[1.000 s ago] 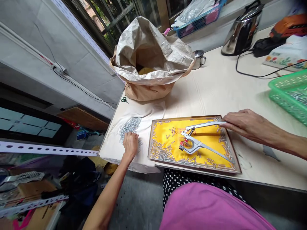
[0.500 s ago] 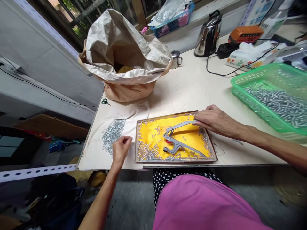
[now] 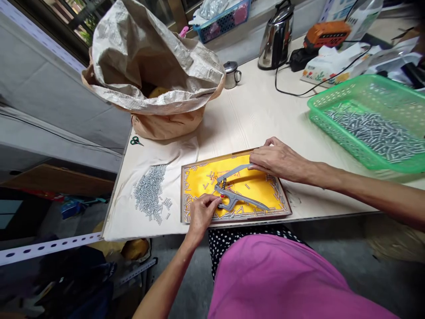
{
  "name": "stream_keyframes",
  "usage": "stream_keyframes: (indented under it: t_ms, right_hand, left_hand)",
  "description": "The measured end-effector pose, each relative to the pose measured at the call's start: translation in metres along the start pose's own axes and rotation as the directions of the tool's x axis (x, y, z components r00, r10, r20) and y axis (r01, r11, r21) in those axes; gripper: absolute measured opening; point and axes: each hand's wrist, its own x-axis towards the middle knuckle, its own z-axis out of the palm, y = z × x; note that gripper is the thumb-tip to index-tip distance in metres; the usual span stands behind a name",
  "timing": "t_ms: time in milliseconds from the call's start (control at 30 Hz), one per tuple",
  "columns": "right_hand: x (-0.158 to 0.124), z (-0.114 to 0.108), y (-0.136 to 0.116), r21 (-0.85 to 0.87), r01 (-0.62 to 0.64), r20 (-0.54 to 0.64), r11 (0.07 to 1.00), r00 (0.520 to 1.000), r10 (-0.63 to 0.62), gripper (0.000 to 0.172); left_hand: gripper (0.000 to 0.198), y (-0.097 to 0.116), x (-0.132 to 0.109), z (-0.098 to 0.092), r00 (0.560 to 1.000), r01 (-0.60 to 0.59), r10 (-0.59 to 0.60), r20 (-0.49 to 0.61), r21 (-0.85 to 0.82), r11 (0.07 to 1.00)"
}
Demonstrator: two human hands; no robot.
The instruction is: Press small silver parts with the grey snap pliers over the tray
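Pliers (image 3: pixel 236 196) of grey metal lie spread over a shallow tray (image 3: pixel 182 195) lined with a yellow sheet (image 3: pixel 245 178), at the table's (image 3: pixel 262 115) front edge. The right hand (image 3: pixel 277 159) is closed about the far end of the upper handle (image 3: pixel 235 171), while the lower handle (image 3: pixel 254 204) slants free beneath it, so the tool stands well apart at the grips. The left hand (image 3: pixel 202 212), thumb and forefinger drawn together in a pinch, meets the tool's working head; whether a small piece sits between the fingertips cannot be told.

The tool looks rigid and fairly light, its bare handles likely smooth and a little slippery, with a coiled spring (image 3: pixel 224 182) that probably pushes back when squeezed. A hold near the handle ends would seem to give the best leverage, with fingers kept clear of the head.

Short metal pieces (image 3: pixel 149 192) lie heaped on a pale cloth (image 3: pixel 186 155) beside the tray; they look hard, tiny and apt to roll, best taken singly by the middle. More fill a green basket (image 3: pixel 335 137). An open sack (image 3: pixel 166 122) stands behind the cloth.
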Motion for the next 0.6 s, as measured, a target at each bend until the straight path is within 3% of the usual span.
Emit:
stream_keyframes:
  t_ms: [167,267,433,600]
  right_hand:
    - [0.0,0.005,-0.003,0.0,0.011,-0.006,1.0,1.0,-0.011,0.041]
    - [0.0,0.006,-0.006,-0.028,0.006,-0.037,1.0,0.999,-0.007,0.039]
    - [0.001,0.016,-0.006,-0.106,-0.036,-0.057,0.994,0.998,0.03,0.035]
    - [0.005,0.029,0.001,-0.104,-0.02,-0.053,0.994,0.999,0.015,0.033]
  left_hand:
    - [0.016,0.001,-0.003,0.003,0.995,0.063,-0.066,0.078,0.04,0.997]
    - [0.015,0.002,-0.004,0.002,0.993,0.041,-0.051,0.109,0.089,0.995]
    - [0.012,0.005,-0.002,0.001,0.995,-0.051,0.026,0.097,0.261,0.964]
    - [0.014,0.008,0.004,0.005,0.994,0.0,-0.037,0.107,0.33,0.944]
